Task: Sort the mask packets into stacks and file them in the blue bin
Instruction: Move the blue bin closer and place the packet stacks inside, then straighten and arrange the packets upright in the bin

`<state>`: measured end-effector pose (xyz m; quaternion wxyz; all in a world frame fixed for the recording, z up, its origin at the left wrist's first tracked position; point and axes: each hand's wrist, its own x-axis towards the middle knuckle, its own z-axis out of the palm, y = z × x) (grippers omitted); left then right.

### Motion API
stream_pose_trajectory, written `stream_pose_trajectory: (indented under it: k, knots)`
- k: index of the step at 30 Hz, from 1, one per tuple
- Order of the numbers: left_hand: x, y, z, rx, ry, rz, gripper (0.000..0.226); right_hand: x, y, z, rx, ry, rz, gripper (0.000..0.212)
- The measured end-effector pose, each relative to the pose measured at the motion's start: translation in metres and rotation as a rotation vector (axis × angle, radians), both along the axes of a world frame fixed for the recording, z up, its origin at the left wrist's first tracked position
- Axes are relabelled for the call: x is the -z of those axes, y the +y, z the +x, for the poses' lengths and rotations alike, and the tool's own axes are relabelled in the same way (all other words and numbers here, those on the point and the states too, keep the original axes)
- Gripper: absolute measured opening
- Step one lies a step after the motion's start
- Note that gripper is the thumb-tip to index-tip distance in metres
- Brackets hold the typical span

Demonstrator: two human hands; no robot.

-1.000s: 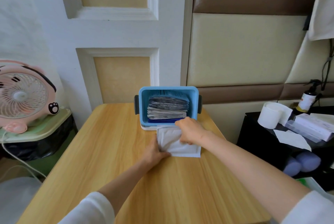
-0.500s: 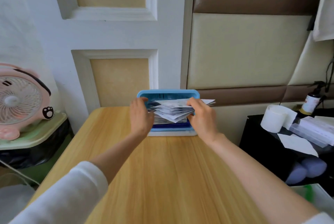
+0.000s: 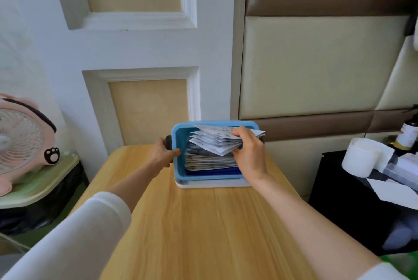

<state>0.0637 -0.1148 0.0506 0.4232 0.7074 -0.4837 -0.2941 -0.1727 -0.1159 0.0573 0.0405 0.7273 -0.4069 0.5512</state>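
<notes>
table (image 3: pixel 203 223): wood top; bin sits at far edge, centre-right.
blue bin (image 3: pixel 178 162): upright on a white base (image 3: pixel 210 184), open top twd camera.
bin contents: grey packet stack (image 3: pixel 208 162) lying flat, edges facing near wall; dk blue layer (image 3: pixel 212 171) under it, can't tell if packets.
white packets (image 3: pixel 210 141): fanned bunch, tilted, held over bin's right half, just above grey stack, not yet down. Long axis runs L-R across bin; loose corners splay left and far.
key relation: drop spot lies straight below R hand's bunch; looks like short lower + squaring-up needed.
right hand (image 3: pixel 248 155): nearer the packets; fingers and thumb pinch the fan's right end.
left hand (image 3: pixel 161 154): grasps bin's left wall by black handle (image 3: pixel 168 139), prob. steadying it.
</notes>
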Motion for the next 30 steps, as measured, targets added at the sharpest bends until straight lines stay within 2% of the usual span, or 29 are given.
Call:
stream_pose_trajectory:
  k: [3,10,17,20,23,27,30]
  knots:
    - [-0.003,-0.001,-0.006,0.029,-0.027,-0.106,0.034,-0.005,-0.01,0.001,0.012,0.01,0.01,0.031]
    - [-0.019,0.013,-0.02,-0.121,-0.018,-0.277,0.018,-0.026,-0.019,-0.002,-0.008,0.04,0.067,0.018]
    - [-0.064,0.066,-0.036,-0.108,0.024,-0.357,0.015,-0.067,0.011,-0.003,0.077,0.08,-0.067,0.017]
    - [-0.081,0.108,-0.039,-0.084,0.075,-0.312,0.017,-0.095,0.043,-0.004,0.176,0.202,-0.055,0.008]
    - [-0.082,0.159,-0.042,-0.044,0.122,-0.211,0.018,-0.111,0.085,-0.003,0.261,0.471,0.072,0.012]
    - [-0.065,0.224,-0.05,-0.04,0.201,-0.047,0.014,-0.102,0.141,-0.005,0.219,0.726,0.209,0.015]
    - [-0.045,0.257,-0.053,-0.014,0.227,0.075,0.01,-0.076,0.169,-0.01,0.137,0.805,0.339,0.018]
